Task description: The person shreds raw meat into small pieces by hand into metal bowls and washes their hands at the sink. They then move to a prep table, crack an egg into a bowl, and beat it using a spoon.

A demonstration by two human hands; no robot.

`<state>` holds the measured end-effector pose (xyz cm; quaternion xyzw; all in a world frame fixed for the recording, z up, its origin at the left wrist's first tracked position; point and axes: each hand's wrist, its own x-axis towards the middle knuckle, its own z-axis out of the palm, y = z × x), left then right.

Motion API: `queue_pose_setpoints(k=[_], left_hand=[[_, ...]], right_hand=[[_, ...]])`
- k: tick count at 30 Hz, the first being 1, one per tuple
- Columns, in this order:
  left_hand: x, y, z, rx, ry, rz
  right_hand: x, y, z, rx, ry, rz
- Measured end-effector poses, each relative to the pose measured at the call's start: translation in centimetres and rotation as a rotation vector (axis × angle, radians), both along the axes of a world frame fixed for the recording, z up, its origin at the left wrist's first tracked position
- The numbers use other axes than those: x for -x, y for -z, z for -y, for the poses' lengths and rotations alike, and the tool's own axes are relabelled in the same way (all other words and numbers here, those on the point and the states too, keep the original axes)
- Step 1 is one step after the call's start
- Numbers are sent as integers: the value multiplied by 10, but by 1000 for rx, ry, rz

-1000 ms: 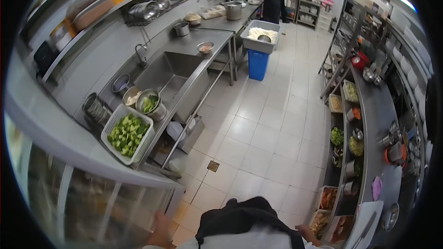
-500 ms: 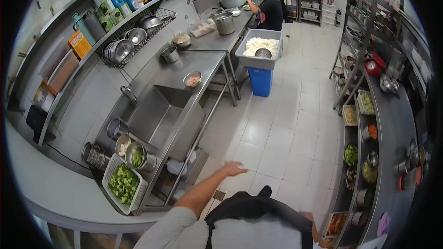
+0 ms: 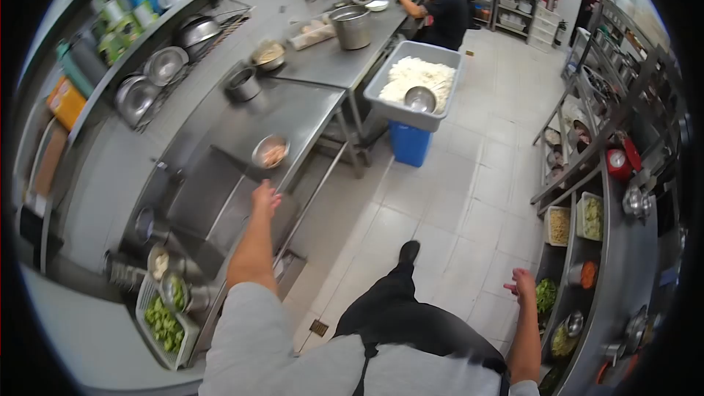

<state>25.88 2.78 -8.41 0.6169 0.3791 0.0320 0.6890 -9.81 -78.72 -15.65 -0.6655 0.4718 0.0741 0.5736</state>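
My left hand (image 3: 266, 198) is stretched forward over the front edge of the steel sink (image 3: 202, 183). Its fingers are apart and nothing is in them. Just beyond the fingertips, a small metal bowl (image 3: 262, 163) with pinkish-orange pieces of food (image 3: 273, 154) stands on the steel counter; a narrow gap separates hand and bowl. Out to the right hangs my right hand (image 3: 522, 284), loosely open and holding nothing, close to the shelving with leafy greens (image 3: 545, 295).
A grey tub (image 3: 411, 113) of white food, with a metal bowl in it, sits on a blue bin (image 3: 409, 143) in the aisle. Another person (image 3: 444, 11) works at the far counter. A broccoli basket (image 3: 183, 348) is by the sink, shelving (image 3: 546, 209) on the right.
I have stepped forward, one foot now out front. My left hand has moved from over the floor to near the small bowl. My right hand has come into clear view.
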Motion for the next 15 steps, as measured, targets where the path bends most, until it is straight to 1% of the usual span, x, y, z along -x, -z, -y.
queue_pose_setpoints(k=[1,3,4,5,6,7,8,9,11,13,15], left_hand=[[-16,5,-7,113,23,123],[-55,26,-15,253,52,248],[-70,33,-15,284,6,228],[-88,29,-11,279,-92,128],[-99,57,-32,381,-65,187],[-117,57,-21,319,-172,149],[-130,65,-24,325,-212,169],[-139,54,-16,293,-255,26],[-147,56,-15,251,-179,43],[-165,62,-11,75,-169,93],[-169,55,13,72,-351,174]], right_hand=[[4,20,32,36,-45,-44],[43,90,98,158,-104,-93],[50,73,104,171,12,-251],[64,53,90,156,126,-425],[76,35,79,166,168,-494],[83,21,77,71,156,-581],[84,11,77,-30,129,-660],[81,4,74,-63,198,-652],[80,-2,55,-147,323,-657],[85,13,52,-358,305,-627],[53,14,50,-463,226,-817]])
